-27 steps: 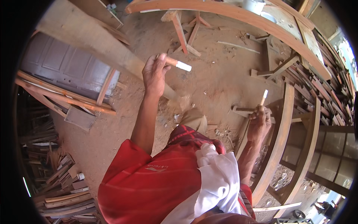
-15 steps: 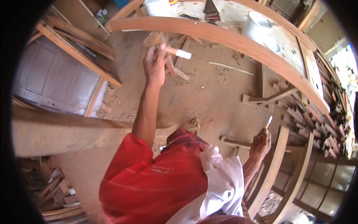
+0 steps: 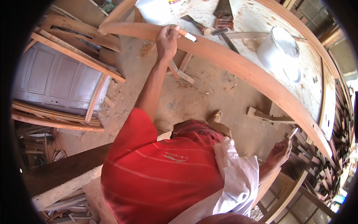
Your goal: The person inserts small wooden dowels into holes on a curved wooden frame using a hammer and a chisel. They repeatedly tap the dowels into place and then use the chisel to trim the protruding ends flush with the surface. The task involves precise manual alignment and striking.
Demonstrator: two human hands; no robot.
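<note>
My left hand (image 3: 167,44) is closed on a short wooden stick (image 3: 182,33) with a white-coated end, perhaps a dowel. That white end is beside a small dark hole in the curved wooden rail (image 3: 242,65); I cannot tell whether it touches. Lower at the right, my right hand (image 3: 278,154) pinches a thinner pale stick (image 3: 293,133), tilted upward below the rail. A white bucket (image 3: 264,55) with whitish residue stands on the worktop beyond the rail.
A handsaw (image 3: 224,16), a wooden-handled blade tool (image 3: 197,26) and a hammer (image 3: 228,42) lie on the worktop (image 3: 246,18). Another white bucket (image 3: 153,11) is at the far left. Timber (image 3: 71,179) lies behind me at left; wood scraps (image 3: 324,164) pile at right.
My left hand has brought its stick up to the rail, near the hole. My right hand has moved right with its stick. The worktop appears closer and a long timber at left has shifted in view.
</note>
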